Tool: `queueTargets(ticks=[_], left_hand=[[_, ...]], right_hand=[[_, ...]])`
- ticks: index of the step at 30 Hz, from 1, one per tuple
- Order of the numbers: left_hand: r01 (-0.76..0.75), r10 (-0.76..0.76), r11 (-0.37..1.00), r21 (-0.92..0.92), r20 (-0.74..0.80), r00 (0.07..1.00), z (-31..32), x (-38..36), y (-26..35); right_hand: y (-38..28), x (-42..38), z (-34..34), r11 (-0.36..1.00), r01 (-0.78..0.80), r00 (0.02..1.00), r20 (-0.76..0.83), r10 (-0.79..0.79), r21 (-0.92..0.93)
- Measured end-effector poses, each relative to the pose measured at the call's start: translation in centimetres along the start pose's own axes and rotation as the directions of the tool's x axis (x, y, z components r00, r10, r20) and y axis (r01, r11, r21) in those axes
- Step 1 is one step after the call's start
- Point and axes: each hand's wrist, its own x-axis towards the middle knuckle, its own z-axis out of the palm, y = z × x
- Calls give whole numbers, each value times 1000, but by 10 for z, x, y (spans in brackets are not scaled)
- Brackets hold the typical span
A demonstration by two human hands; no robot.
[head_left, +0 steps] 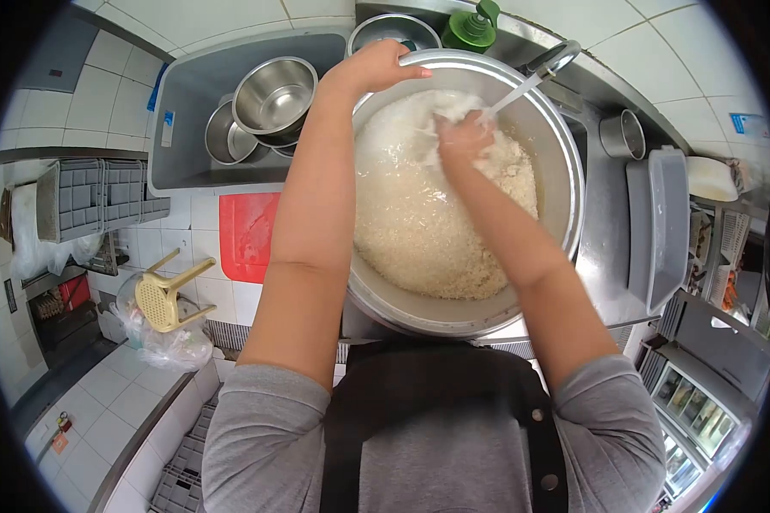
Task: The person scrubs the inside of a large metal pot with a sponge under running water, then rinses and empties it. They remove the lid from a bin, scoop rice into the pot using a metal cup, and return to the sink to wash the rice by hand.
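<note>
A large steel pot [565, 154] full of wet white rice [428, 222] stands in front of me. My left hand [376, 67] grips the pot's far left rim. My right hand [462, 141] is sunk in the rice, fingers curled into the grains, under a stream of water [512, 96] running from a tap [552, 58] at the pot's far right rim. Foamy water pools around that hand.
A grey tub [188, 94] at the left holds several steel bowls [274, 94]. A green bottle [473, 27] stands behind the pot. A small steel cup [622, 135] and a grey bin [659, 222] sit to the right. A yellow stool [169, 295] lies on the tiled floor.
</note>
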Motion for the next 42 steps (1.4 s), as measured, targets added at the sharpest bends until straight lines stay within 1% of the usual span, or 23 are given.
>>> queueTargets(ticks=[4, 6, 7, 9, 10, 11, 13, 14, 17, 19, 23, 25, 27, 29, 30, 31, 32, 33, 34, 36, 38, 40, 42], left_hand=[[0, -2, 999, 50, 35, 999, 0, 4, -2], [-29, 29, 1000, 2, -10, 1000, -1, 1, -1], [-35, 35, 999, -1, -15, 999, -1, 2, -3], [-42, 42, 998, -41, -5, 999, 5, 8, -14], [-39, 39, 998, -48, -13, 999, 2, 7, -10], [-34, 34, 999, -19, -7, 999, 0, 4, -4], [-26, 26, 1000, 12, 0, 1000, -2, -2, 0], [-23, 23, 1000, 18, -5, 1000, -2, -3, 1], [-16, 16, 1000, 10, 1, 1000, -3, -1, 2], [-4, 4, 1000, -6, 16, 1000, -1, -3, 4], [-22, 21, 1000, -4, -35, 999, -1, -2, 2], [-19, 19, 1000, -11, -11, 1000, -2, -3, 2], [-21, 21, 1000, -5, -16, 1000, -3, -1, 2], [-18, 18, 1000, -3, -15, 1000, -1, -4, 1], [-14, 14, 1000, -21, -17, 1000, -2, -5, 2], [-13, 12, 999, -40, -19, 1000, -3, -6, 4], [-14, 13, 999, -44, -24, 1000, -2, -4, 2], [-36, 36, 999, -31, -24, 999, -1, -3, 0], [-57, 57, 998, -17, -23, 998, -1, -2, -2], [-42, 42, 999, -4, -20, 999, -2, -4, 1], [-35, 35, 999, 8, -12, 999, -2, -4, 3], [-42, 42, 999, -25, -4, 999, -2, -3, 1], [-53, 52, 998, -37, -14, 999, 1, 0, -3]], right_hand=[[-4, -24, 64, 989, 133, 975, -173, -143, -63], [12, -38, 71, 633, 571, 748, 13, -663, -523], [22, -43, 56, 630, 568, 746, 8, -666, -529], [22, -69, -27, 30, 971, 172, 606, -776, -238], [25, -62, -27, 20, 971, 166, 612, -773, -239], [31, -52, -21, 276, 961, 227, 585, -779, -5], [40, -29, 2, 653, 607, 364, 573, -735, 453], [40, -22, 10, 675, 495, 411, 536, -737, 548], [32, -47, 43, 620, 552, 500, 374, -781, 558], [26, -71, 59, 567, 681, 448, 349, -823, 464], [45, -106, 12, 255, 937, 46, 638, -769, 240], [63, -113, -37, 151, 964, -66, 748, -660, 218], [82, -101, -66, 159, 971, -62, 834, -549, 177], [103, -68, -66, 377, 922, 50, 935, -352, 92], [119, -42, -48, 593, 803, 97, 968, -233, 62], [158, -3, -20, 873, 348, 32, 927, -375, 341], [176, 19, -9, 826, -227, 62, 854, -516, 515], [151, 16, -31, 829, -221, 63, 856, -514, 514], [99, -3, -78, 857, 352, 242, 848, -472, 377], [45, -22, -108, 639, 769, 400, 761, -511, 25], [26, -28, -108, 672, 739, 418, 819, -393, -55], [35, -36, -73, 185, 983, 160, 572, -805, -14], [22, -51, -52, 72, 997, 64, 602, -796, -11]])
